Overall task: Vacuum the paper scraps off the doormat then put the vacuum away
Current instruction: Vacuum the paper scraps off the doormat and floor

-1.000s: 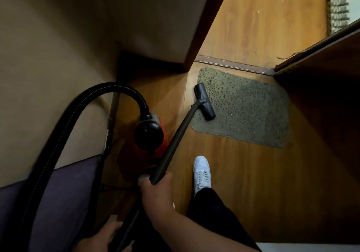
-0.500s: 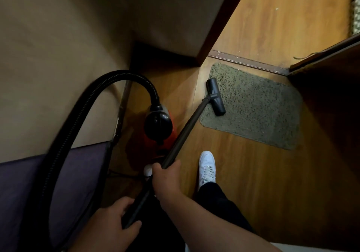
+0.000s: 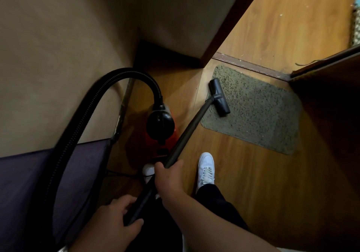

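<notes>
A grey-green doormat (image 3: pixel 259 113) lies on the wooden floor by the door threshold. The vacuum's dark floor head (image 3: pixel 219 97) rests on the mat's left part. Its long wand (image 3: pixel 187 132) runs down to me. My right hand (image 3: pixel 169 175) grips the wand midway. My left hand (image 3: pixel 115 220) holds the wand's lower end near my body. The red and black vacuum body (image 3: pixel 160 127) stands on the floor left of the wand, its black ribbed hose (image 3: pixel 81 123) arching up and left. No paper scraps show clearly on the mat.
A beige wall fills the left, with a dark purple fabric surface (image 3: pixel 25 183) below it. A dark door (image 3: pixel 327 99) stands at the right of the mat. My white shoe (image 3: pixel 206 169) is on the floor below the mat. A patterned rug (image 3: pixel 355 23) lies beyond the threshold.
My left hand has come up into view along the wand's lower end. The floor head has stayed on the mat's left part; the view has shifted slightly.
</notes>
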Demonstrator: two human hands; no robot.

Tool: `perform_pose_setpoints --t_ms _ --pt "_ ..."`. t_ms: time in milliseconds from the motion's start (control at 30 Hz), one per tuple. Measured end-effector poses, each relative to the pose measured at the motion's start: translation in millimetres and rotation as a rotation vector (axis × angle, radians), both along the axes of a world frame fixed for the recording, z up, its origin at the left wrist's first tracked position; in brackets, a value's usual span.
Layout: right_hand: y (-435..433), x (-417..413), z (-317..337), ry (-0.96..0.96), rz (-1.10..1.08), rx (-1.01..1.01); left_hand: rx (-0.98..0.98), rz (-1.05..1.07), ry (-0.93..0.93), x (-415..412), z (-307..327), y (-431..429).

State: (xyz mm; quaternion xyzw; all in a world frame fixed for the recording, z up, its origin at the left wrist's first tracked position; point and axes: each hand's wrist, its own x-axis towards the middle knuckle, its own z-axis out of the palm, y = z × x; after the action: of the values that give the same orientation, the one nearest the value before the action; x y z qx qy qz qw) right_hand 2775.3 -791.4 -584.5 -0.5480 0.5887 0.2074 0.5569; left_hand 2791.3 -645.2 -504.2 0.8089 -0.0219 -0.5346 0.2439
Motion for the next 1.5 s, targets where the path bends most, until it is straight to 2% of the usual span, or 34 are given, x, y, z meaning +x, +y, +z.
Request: perform_pose_setpoints --t_ms 267,567,667,767,867,1200,1500 --pt "-16.3 3.6 -12.6 -0.037 -0.08 -0.007 -0.035 -0.027 -0.009 6.3 -3.1 -13.1" --pt "-36.3 11.3 -14.3 -0.025 -0.069 -0.064 -0.047 -0.012 0.007 12.3 -2.6 -35.3" --pt "-26.1 1.2 -11.6 0.006 -0.052 -0.017 -0.003 -0.021 0.051 7.2 7.0 -27.0" --pt "-10.1 -6.5 -4.3 0.039 -0.125 0.093 0.05 -0.001 0.069 3.4 18.7 -15.6" --pt "-2.2 -10.1 -5.7 0.031 -0.045 0.014 0.056 -0.018 0.019 1.4 17.5 -6.0" --pt "-32.2 8.3 -13.5 -0.023 -0.087 -0.046 -0.012 -0.081 -0.039 13.4 1.1 -33.1" --pt "-53.6 15.3 -18.4 0.008 -0.104 -0.044 -0.058 -0.027 -0.01 15.8 -13.2 -53.3"
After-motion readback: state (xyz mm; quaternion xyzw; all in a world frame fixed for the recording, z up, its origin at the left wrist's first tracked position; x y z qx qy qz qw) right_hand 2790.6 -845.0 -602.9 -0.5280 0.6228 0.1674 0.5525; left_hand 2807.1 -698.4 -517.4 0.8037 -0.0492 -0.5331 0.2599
